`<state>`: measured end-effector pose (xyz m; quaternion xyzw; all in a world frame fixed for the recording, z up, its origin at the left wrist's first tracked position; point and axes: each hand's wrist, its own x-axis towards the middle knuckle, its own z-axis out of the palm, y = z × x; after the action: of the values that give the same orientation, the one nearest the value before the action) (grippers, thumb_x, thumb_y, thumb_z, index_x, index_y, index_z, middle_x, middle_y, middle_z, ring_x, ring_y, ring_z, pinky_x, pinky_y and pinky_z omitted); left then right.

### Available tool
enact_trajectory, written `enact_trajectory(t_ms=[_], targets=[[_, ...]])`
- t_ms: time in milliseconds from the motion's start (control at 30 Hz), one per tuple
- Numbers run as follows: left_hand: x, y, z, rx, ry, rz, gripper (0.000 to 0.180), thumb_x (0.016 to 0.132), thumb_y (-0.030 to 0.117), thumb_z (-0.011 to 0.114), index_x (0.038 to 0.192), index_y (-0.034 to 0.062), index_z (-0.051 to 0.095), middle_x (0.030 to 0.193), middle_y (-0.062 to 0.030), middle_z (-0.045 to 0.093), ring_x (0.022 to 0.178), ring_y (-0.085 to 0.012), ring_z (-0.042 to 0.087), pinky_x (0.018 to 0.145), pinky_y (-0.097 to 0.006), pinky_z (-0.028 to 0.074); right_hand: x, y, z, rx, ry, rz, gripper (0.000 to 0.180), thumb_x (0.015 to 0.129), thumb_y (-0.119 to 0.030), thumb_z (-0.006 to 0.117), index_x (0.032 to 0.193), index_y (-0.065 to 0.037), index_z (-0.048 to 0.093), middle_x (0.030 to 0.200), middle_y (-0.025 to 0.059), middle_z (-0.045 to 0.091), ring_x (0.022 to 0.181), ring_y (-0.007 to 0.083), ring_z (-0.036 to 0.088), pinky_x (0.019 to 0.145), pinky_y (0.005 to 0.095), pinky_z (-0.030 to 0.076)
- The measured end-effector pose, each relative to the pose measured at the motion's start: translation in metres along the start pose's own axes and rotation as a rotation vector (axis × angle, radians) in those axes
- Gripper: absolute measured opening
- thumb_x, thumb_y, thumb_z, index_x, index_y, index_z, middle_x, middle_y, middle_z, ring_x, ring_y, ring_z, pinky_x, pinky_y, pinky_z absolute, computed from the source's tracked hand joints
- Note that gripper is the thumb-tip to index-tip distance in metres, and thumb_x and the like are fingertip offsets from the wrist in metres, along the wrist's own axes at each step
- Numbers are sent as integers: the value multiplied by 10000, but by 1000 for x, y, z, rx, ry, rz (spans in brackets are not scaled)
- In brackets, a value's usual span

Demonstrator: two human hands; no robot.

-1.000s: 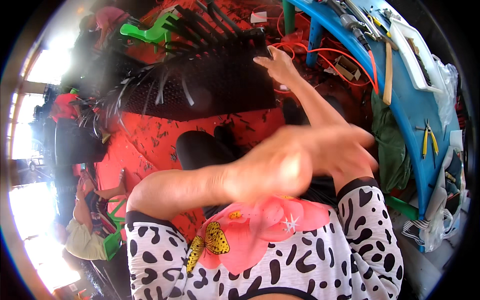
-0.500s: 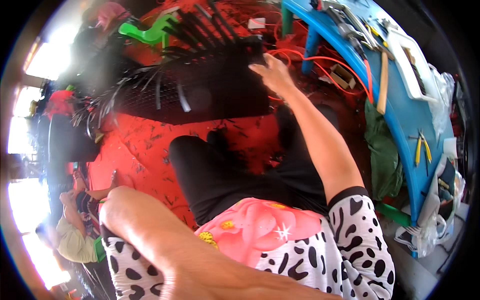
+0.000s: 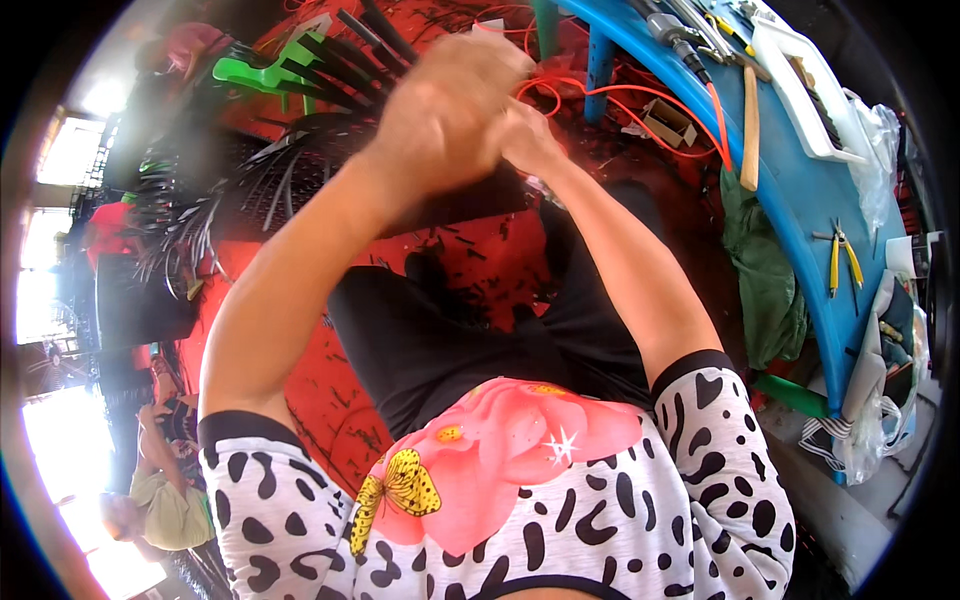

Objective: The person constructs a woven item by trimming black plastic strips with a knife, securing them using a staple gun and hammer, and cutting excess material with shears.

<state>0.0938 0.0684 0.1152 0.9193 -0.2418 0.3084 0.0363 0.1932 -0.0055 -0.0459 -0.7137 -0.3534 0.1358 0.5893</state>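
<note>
1. In the head view, the left hand (image 3: 452,108) has moved much: half a second ago its forearm lay low across the shirt, and now this hand is up beside the right hand (image 3: 525,140), which remains near the same place.
2. The left hand is blurred by motion. I cannot tell if it is closed on something or is loosely curled.
3. The right hand has bent fingers, partly hidden by the left hand; whether it grips the edge of the black woven piece (image 3: 468,203) cannot be told. The two hands overlap in the picture, but their contact is unclear.
4. The black woven piece is behind and below the left hand, and it spreads to the left of it. Its loose black strips (image 3: 340,62) stick out to the upper left of this hand.
5. To the right of the right hand, an orange hose (image 3: 718,125) runs up to the blue tabletop (image 3: 800,225).
6. On this tabletop, farther right from the hand, are a wooden-handled hammer (image 3: 749,125), a white tray (image 3: 783,95) and yellow-handled pliers (image 3: 834,265).
7. Below the hands is the red floor (image 3: 330,370), with dark scraps scattered.
</note>
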Motion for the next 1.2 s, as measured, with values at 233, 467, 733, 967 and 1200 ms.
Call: enact_trajectory(t_ms=[233,467,733,967,1200], targets=[[-26,-41,-2,71,-364,-574,414,748,236,691,1072,8,566,922,-153,632,874,-337,610,766,-396,473,0,-11,-8,-111,-26,71,429,785,-415,659,929,-22,564,812,189,611,847,351,602,744,402,442],[-39,-52,2,-65,-224,-497,297,762,199,659,1014,48,614,916,-141,644,845,-310,626,737,-361,482,-1,-16,-3,396,189,-17,555,669,-216,823,1103,-19,539,861,32,596,701,62,559,496,238,445],[-45,-42,0,-186,-184,-486,353,762,92,637,1114,82,617,1004,-91,659,965,-242,624,827,-310,488,-4,-60,-13,395,257,-204,460,677,-158,817,1034,-9,566,776,-15,593,626,30,504,558,197,438],[-38,-49,-8,-384,-366,-600,271,811,155,592,1051,32,621,889,-104,658,835,-192,628,789,-296,465,-7,-56,-19,204,292,-309,268,720,-127,780,908,-12,629,737,-2,591,567,41,532,503,190,418],[-38,-32,-15,-300,-452,-622,232,807,179,599,968,12,615,712,-105,594,681,-189,569,658,-318,434,-23,-75,-43,970,-75,318,165,878,-198,628,968,-61,611,768,-4,564,576,82,555,389,163,293]])
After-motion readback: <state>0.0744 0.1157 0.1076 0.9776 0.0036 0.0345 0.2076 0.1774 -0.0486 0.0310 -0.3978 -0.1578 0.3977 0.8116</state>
